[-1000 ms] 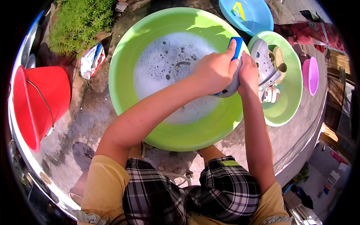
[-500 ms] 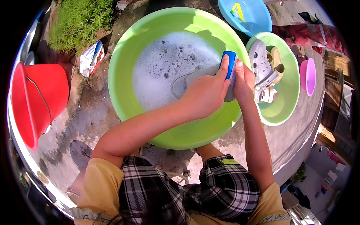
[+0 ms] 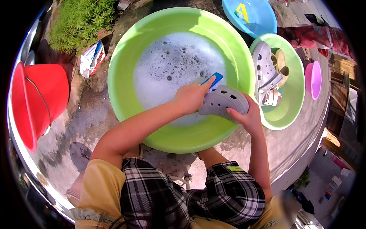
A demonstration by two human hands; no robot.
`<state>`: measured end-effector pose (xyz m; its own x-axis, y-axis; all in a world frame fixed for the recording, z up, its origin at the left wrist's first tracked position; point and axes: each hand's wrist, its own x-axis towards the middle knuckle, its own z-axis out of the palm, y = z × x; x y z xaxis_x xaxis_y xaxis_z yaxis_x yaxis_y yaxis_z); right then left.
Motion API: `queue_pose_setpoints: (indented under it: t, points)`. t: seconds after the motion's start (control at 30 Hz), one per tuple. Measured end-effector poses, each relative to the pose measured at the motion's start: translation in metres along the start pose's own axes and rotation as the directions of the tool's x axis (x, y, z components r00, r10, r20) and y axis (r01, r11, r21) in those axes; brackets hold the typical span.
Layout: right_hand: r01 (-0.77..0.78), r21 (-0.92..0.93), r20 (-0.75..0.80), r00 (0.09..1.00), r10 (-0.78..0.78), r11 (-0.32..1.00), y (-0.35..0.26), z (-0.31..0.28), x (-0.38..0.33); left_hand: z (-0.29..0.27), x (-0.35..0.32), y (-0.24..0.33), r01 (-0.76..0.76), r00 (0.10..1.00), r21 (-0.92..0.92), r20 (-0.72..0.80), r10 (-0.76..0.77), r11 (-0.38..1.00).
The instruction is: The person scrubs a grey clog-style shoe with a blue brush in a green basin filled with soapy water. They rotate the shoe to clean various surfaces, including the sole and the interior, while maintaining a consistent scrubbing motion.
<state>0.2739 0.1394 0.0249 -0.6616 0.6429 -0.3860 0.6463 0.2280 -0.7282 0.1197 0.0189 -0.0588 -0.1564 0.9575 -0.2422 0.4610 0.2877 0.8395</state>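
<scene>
A big green basin (image 3: 126, 49) of soapy, foamy water sits on the concrete in front of me. Over its near right side my right hand (image 3: 244, 116) holds a grey perforated clog (image 3: 223, 101) by its heel end. My left hand (image 3: 189, 98) grips a blue scrubbing brush (image 3: 212, 81) and presses it against the clog's front. Both forearms reach in from below.
A smaller green basin (image 3: 289, 110) to the right holds more grey and tan clogs (image 3: 265, 70). A blue basin (image 3: 259, 17) lies at the top, a pink bowl (image 3: 313, 78) far right, a red bucket (image 3: 36, 95) at left, a detergent packet (image 3: 90, 58) by green plants (image 3: 78, 23).
Both hands have drawn back toward me over the basin's near side. The clog has turned so its perforated top faces up, and the brush now sits at its front.
</scene>
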Motion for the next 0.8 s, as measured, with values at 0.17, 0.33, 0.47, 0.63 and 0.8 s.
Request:
queue_pose_setpoints:
  t: [0.17,0.33,0.47,0.63,0.8]
  points:
    - [0.009,0.027,-0.026,1.0,-0.008,1.0,0.009,0.003,-0.008,0.018,-0.027,0.029,-0.139,0.988,-0.074,-0.071,0.134,0.988]
    - [0.007,-0.068,-0.016,1.0,-0.008,0.998,0.006,0.004,-0.004,0.007,-0.006,-0.01,0.029,0.998,-0.001,-0.05,-0.029,1.0]
    - [-0.073,-0.06,0.016,0.997,0.074,0.996,0.003,0.0,-0.013,0.015,-0.03,0.04,-0.228,0.97,-0.002,-0.093,0.227,0.974]
    - [0.05,-0.047,-0.026,0.998,-0.051,0.998,0.003,0.01,-0.01,0.002,-0.015,0.009,0.033,0.999,0.019,0.02,-0.034,0.999]
    - [0.041,-0.056,-0.018,0.999,-0.042,0.998,0.011,0.008,-0.015,0.01,-0.023,0.012,-0.031,0.999,0.002,-0.037,0.031,1.0]
